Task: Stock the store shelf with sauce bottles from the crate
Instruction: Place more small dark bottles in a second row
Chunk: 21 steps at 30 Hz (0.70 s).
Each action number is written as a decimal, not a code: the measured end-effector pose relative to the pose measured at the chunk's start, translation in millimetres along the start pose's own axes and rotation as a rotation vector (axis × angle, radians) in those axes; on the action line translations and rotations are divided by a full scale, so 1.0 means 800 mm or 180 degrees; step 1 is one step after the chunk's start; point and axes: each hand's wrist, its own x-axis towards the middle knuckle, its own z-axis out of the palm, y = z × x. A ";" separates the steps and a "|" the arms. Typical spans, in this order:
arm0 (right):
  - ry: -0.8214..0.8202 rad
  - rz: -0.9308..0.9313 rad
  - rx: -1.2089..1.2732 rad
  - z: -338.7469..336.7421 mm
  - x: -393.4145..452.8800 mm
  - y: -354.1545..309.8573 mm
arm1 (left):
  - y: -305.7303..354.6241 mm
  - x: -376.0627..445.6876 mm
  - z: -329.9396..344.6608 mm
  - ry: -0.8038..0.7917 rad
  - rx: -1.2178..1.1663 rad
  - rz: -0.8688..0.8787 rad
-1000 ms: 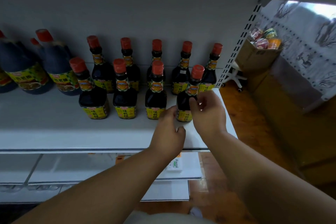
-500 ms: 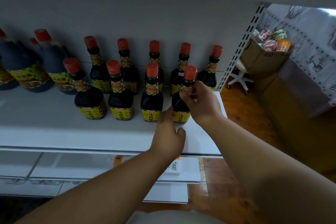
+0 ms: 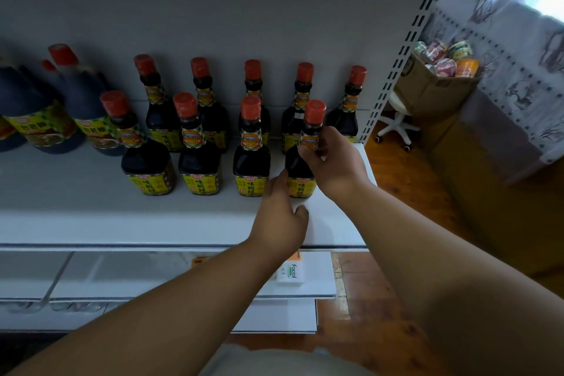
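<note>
The dark glass sauce bottle with a red cap and yellow label (image 3: 306,143) stands at the right end of the front row on the white metal shelf (image 3: 76,210). Our right hand (image 3: 334,162) pinches its neck; our left hand (image 3: 279,217), fingers loosely curled, touches its base.

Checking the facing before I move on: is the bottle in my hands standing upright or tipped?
Upright. The bottle stands base-down on the shelf, red cap up, right hand at its neck, left hand by its base.
</note>
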 end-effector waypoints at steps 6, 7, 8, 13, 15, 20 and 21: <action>0.0094 -0.0179 -0.0015 -0.009 -0.030 0.026 | 0.019 -0.021 -0.003 0.0495 0.0470 0.0154; 0.0038 -0.0278 -0.0034 -0.013 -0.036 0.028 | 0.023 -0.025 -0.002 0.0618 0.0561 0.0177; -0.0021 -0.0402 -0.0034 -0.016 -0.042 0.031 | 0.027 -0.030 -0.002 0.0746 0.0619 0.0184; -0.0235 -0.1241 0.0250 -0.023 -0.065 0.021 | 0.045 -0.068 -0.005 0.1336 0.0965 0.0200; -0.0319 -0.1542 0.0354 -0.017 -0.079 0.008 | 0.047 -0.090 -0.014 0.1484 0.1168 0.0203; -0.0601 -0.2108 0.0576 0.012 -0.130 -0.045 | 0.042 -0.172 -0.062 0.1847 0.1602 -0.0117; -0.0686 -0.2226 0.0586 0.019 -0.143 -0.061 | 0.038 -0.189 -0.074 0.1943 0.1619 -0.0189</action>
